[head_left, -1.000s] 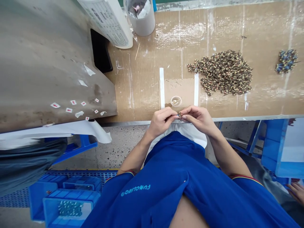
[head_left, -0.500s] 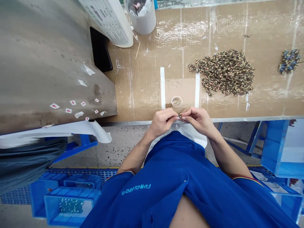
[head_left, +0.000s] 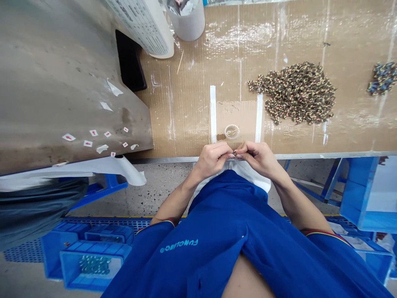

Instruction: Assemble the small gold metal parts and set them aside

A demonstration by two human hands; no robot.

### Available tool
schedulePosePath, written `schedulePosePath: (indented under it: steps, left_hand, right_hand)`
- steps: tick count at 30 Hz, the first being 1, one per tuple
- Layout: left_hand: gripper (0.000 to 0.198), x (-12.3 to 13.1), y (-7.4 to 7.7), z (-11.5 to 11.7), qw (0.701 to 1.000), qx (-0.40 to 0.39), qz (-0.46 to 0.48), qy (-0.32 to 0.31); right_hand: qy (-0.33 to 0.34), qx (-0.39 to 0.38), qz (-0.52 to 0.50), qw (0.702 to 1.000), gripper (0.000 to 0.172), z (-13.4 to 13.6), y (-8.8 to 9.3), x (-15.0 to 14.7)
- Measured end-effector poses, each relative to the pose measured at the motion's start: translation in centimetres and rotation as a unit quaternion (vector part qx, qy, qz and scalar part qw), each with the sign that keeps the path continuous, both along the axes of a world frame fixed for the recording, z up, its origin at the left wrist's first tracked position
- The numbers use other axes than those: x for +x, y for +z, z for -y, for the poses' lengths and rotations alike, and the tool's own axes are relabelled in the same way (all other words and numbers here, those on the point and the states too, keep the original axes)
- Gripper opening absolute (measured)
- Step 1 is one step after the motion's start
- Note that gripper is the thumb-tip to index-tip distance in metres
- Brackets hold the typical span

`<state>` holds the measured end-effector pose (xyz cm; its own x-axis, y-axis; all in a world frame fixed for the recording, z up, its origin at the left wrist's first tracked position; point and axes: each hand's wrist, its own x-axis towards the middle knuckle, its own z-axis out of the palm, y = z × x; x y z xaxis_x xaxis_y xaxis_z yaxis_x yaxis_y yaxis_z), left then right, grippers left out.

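At the table's front edge, my left hand [head_left: 214, 159] and my right hand [head_left: 259, 157] meet fingertip to fingertip. Both pinch one tiny dark and yellowish piece [head_left: 235, 153], mostly covered by the fingers. Just beyond them a small clear round dish [head_left: 232, 131] with a pale curled strand inside rests on a cardboard patch [head_left: 237, 111] bordered by two white tape strips. A large pile of small brown and cream pieces [head_left: 300, 93] lies to the right of the patch. Farther right is a smaller bluish cluster [head_left: 383, 78].
A white bottle [head_left: 145, 29], a cup [head_left: 189, 22] and a black phone-like object [head_left: 128, 62] stand or lie at the back left. A metal surface [head_left: 62, 82] fills the left. Blue bins [head_left: 93, 279] are below left, more [head_left: 356, 194] at right. A person's dark clothing [head_left: 37, 211] shows at left.
The view has shifted slightly. My hands remain together at the table's edge around the tiny piece, with only slight finger movement.
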<state>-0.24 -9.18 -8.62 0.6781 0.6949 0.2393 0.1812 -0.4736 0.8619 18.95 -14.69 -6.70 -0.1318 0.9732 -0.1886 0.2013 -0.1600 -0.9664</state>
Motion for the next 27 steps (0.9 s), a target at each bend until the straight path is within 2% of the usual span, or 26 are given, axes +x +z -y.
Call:
schedulePosePath:
  steps: [6, 11, 18, 23, 27]
  left_hand:
    - [0.021, 0.02, -0.17, 0.10, 1.000, 0.018, 0.013, 0.004]
    - [0.022, 0.22, -0.12, 0.08, 0.999, 0.013, 0.044, 0.018]
    - [0.015, 0.70, 0.17, 0.20, 0.995, 0.015, 0.073, 0.065]
    - [0.018, 0.73, 0.23, 0.36, 0.995, 0.014, 0.054, 0.088]
    - [0.018, 0.66, 0.06, 0.34, 0.995, 0.023, 0.055, 0.077]
  right_hand:
    - [-0.001, -0.068, -0.047, 0.997, 0.024, -0.20, 0.04, 0.25]
    - [0.004, -0.130, -0.130, 0.983, 0.035, -0.73, 0.13, 0.59]
    - [-0.053, -0.119, -0.145, 0.981, 0.042, -0.54, -0.09, 0.15]
    - [-0.058, -0.118, -0.143, 0.981, 0.042, -0.50, -0.16, 0.03]
    - [-0.046, -0.126, -0.145, 0.980, 0.042, -0.65, 0.06, 0.11]
